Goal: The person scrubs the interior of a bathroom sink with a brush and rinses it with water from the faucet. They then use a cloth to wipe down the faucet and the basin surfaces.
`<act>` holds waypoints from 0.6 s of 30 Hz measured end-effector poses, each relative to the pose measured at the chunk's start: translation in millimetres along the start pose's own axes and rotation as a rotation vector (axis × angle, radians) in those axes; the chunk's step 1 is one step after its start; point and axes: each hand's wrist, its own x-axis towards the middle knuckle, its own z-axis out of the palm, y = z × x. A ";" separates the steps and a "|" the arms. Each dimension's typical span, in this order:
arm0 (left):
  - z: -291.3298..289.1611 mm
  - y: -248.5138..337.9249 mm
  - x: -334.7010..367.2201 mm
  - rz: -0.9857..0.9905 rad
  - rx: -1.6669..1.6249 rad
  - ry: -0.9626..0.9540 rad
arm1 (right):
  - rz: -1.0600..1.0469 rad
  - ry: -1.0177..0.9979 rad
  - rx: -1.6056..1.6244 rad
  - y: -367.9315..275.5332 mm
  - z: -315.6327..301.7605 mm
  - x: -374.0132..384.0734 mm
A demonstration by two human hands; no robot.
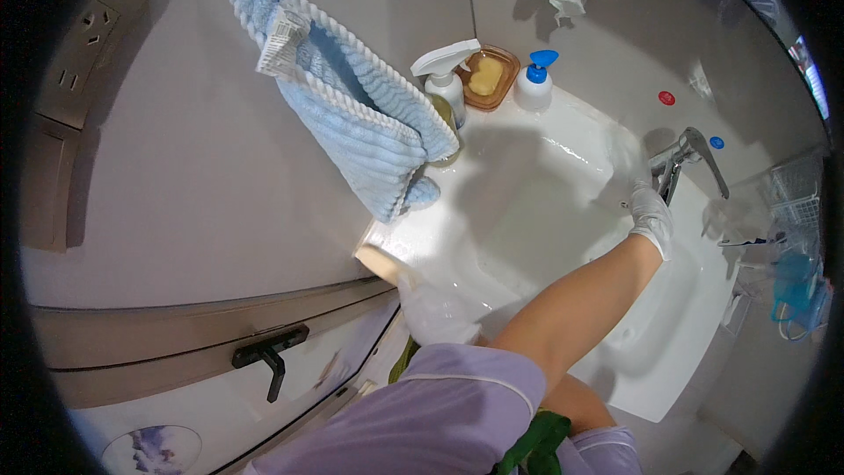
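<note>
My left arm reaches across to the right over a white washbasin (549, 220). The white-gloved left hand (651, 215) is at the basin's far right, right beside the base of a chrome faucet (690, 154). Its fingers look stretched out along the basin wall and blend into the white there. My right forearm passes under the left one. The right hand (435, 310), also in a white glove, is at the basin's near left corner, smeared by motion. Its fingers do not show clearly, nor whether they hold anything. A light blue towel (352, 132) hangs just beyond that corner.
Along the far rim stand a white spray bottle (448, 88), a brown soap dish (507, 69) with yellow soap and a blue-topped pump bottle (534, 88). A wire basket (796, 207) hangs at right. A black door handle (272, 356) juts out at lower left.
</note>
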 end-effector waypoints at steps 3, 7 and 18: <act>-5.7 -1.6 -5.3 0.128 0.301 -0.081 | 0.008 0.014 0.000 -0.2 -1.7 1.6; -13.0 -5.6 -18.3 0.115 0.305 -0.035 | 0.144 0.024 -0.067 21.9 -10.7 0.6; -33.2 -13.7 -40.7 0.057 0.111 -0.051 | 0.317 -0.168 0.015 48.5 -40.2 -27.9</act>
